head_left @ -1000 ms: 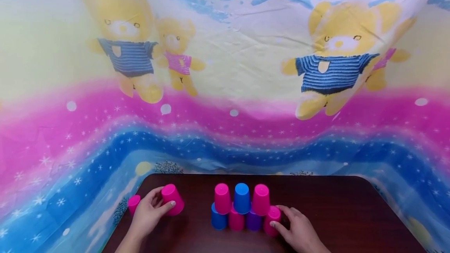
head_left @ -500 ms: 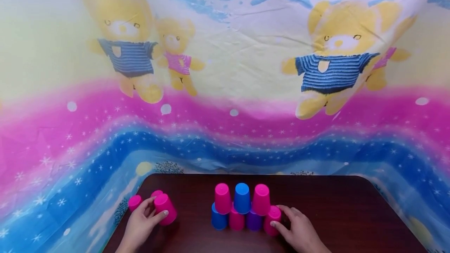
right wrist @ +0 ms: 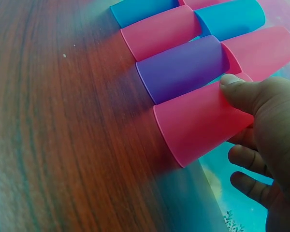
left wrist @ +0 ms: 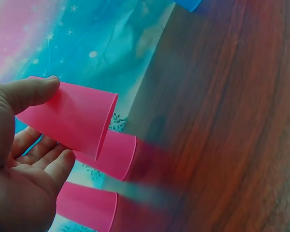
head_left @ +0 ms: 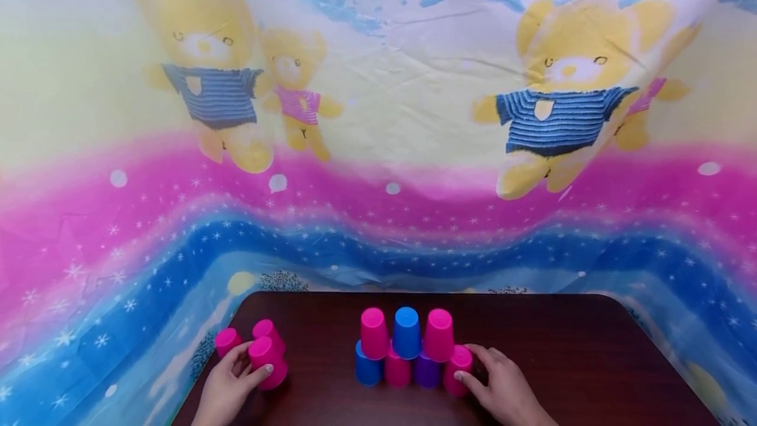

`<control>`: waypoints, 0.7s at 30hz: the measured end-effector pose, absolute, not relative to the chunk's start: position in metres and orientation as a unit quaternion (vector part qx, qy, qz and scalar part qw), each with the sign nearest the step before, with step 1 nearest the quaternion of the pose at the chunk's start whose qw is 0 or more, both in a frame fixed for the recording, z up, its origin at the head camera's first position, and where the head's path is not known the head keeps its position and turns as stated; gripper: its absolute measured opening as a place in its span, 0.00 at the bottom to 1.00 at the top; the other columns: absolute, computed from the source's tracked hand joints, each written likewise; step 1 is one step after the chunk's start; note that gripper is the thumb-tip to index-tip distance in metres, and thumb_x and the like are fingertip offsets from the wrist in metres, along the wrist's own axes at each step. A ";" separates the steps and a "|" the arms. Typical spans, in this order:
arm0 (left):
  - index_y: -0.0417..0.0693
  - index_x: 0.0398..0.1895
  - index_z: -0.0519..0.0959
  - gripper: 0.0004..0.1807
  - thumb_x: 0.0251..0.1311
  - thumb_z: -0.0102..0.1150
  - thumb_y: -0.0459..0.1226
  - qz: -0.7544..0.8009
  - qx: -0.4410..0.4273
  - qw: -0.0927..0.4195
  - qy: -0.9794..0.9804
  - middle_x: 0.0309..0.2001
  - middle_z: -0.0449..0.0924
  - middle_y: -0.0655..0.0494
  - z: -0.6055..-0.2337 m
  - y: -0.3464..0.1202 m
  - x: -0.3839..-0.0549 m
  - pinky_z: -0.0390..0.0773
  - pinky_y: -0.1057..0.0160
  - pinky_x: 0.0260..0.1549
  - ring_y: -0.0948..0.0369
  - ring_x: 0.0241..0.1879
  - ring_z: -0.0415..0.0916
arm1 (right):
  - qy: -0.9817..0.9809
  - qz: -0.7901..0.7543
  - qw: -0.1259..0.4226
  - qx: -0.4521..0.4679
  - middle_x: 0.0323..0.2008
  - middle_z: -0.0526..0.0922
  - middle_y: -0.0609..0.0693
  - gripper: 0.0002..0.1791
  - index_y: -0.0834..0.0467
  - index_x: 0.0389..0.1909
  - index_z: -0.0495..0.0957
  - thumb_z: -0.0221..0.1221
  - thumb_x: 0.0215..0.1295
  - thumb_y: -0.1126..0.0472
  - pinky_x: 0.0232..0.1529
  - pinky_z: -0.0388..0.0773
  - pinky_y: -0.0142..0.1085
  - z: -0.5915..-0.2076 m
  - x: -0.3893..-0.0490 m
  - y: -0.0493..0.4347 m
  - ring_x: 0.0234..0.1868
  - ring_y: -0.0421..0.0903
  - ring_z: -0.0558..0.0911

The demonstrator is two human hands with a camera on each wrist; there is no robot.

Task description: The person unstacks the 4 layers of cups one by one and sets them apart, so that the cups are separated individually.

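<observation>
My left hand (head_left: 223, 383) holds an upside-down pink cup (head_left: 265, 361) at the table's left side, thumb on the near side. In the left wrist view this cup (left wrist: 75, 113) overlaps one of two other pink cups. Those two, a far-left cup (head_left: 227, 340) and one just behind the held cup (head_left: 266, 329), stand upside down. My right hand (head_left: 503, 383) grips the right end pink cup (head_left: 457, 373) of a two-level cup stack, thumb against its side. In the bottom row are also a purple cup (right wrist: 183, 70), a pink cup (head_left: 397, 373) and a blue cup (head_left: 368, 368).
Across the upper level stand a pink cup (head_left: 372, 332), a blue cup (head_left: 406, 332) and another pink cup (head_left: 439, 334), each bridging two below. All rest on a dark wood table (head_left: 568, 347). A printed cloth (head_left: 378, 117) with bears hangs behind it.
The left hand has moved left and down with the pink cup, bringing it in front of another pink cup that was hidden before. The right hand and the stack have stayed still.
</observation>
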State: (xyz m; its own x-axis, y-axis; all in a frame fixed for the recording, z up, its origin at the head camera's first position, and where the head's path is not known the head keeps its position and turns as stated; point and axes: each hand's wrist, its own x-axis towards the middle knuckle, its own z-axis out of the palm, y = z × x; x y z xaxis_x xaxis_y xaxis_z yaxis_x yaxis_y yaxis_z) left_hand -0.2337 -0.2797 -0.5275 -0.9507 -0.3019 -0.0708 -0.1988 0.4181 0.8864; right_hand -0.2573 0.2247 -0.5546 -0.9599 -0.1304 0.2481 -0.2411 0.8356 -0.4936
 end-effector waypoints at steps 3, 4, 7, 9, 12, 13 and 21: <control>0.40 0.67 0.63 0.51 0.44 0.71 0.60 -0.519 0.155 0.048 -0.840 0.62 0.69 0.34 -0.530 -0.284 -0.233 0.75 0.49 0.55 0.40 0.63 0.66 | -0.952 0.269 0.108 0.099 0.34 0.78 0.38 0.32 0.45 0.56 0.76 0.65 0.53 0.34 0.32 0.76 0.34 -0.555 -0.258 0.225 0.34 0.35 0.75; 0.40 0.67 0.63 0.52 0.44 0.70 0.60 -0.517 0.156 0.048 -0.840 0.62 0.69 0.33 -0.530 -0.286 -0.233 0.75 0.48 0.55 0.39 0.63 0.66 | -0.952 0.269 0.108 0.097 0.34 0.78 0.38 0.32 0.45 0.56 0.76 0.65 0.52 0.34 0.33 0.76 0.34 -0.555 -0.258 0.225 0.34 0.35 0.75; 0.40 0.68 0.62 0.53 0.44 0.69 0.62 -0.518 0.161 0.046 -0.839 0.62 0.68 0.34 -0.531 -0.292 -0.231 0.75 0.48 0.55 0.39 0.64 0.65 | -0.952 0.270 0.107 0.095 0.34 0.78 0.38 0.32 0.45 0.56 0.76 0.65 0.52 0.34 0.34 0.76 0.34 -0.555 -0.258 0.225 0.34 0.35 0.75; 0.40 0.68 0.62 0.53 0.45 0.69 0.62 -0.522 0.169 0.042 -0.835 0.63 0.68 0.34 -0.532 -0.296 -0.230 0.75 0.49 0.55 0.39 0.64 0.64 | -0.952 0.270 0.106 0.095 0.34 0.78 0.38 0.32 0.45 0.56 0.76 0.65 0.52 0.34 0.33 0.75 0.34 -0.554 -0.258 0.225 0.33 0.35 0.74; 0.40 0.69 0.60 0.53 0.46 0.69 0.60 -0.531 0.178 0.037 -0.827 0.63 0.67 0.35 -0.533 -0.301 -0.227 0.75 0.49 0.55 0.39 0.65 0.63 | -0.954 0.267 0.101 0.093 0.33 0.77 0.38 0.32 0.45 0.56 0.76 0.65 0.52 0.35 0.33 0.74 0.33 -0.554 -0.258 0.225 0.33 0.35 0.73; 0.39 0.69 0.60 0.53 0.46 0.70 0.59 -0.533 0.181 0.035 -0.826 0.63 0.67 0.35 -0.533 -0.303 -0.227 0.75 0.49 0.55 0.39 0.65 0.62 | -0.954 0.267 0.100 0.092 0.33 0.77 0.38 0.32 0.45 0.56 0.76 0.65 0.52 0.35 0.33 0.74 0.34 -0.554 -0.258 0.224 0.33 0.34 0.73; 0.36 0.69 0.57 0.55 0.47 0.69 0.59 -0.537 0.204 0.030 -0.818 0.64 0.63 0.32 -0.539 -0.317 -0.227 0.72 0.47 0.59 0.37 0.66 0.60 | -0.955 0.266 0.098 0.090 0.35 0.78 0.38 0.34 0.45 0.56 0.76 0.62 0.52 0.30 0.35 0.76 0.36 -0.553 -0.259 0.224 0.35 0.33 0.74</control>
State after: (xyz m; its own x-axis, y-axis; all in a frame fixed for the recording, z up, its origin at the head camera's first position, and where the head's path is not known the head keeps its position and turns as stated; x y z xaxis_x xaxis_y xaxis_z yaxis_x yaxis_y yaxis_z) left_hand -0.2274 -0.3172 -0.5394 -0.9151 -0.3658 -0.1696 -0.3014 0.3409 0.8905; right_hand -0.2586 0.2243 -0.5533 -0.9644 -0.1201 0.2357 -0.2246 0.8424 -0.4898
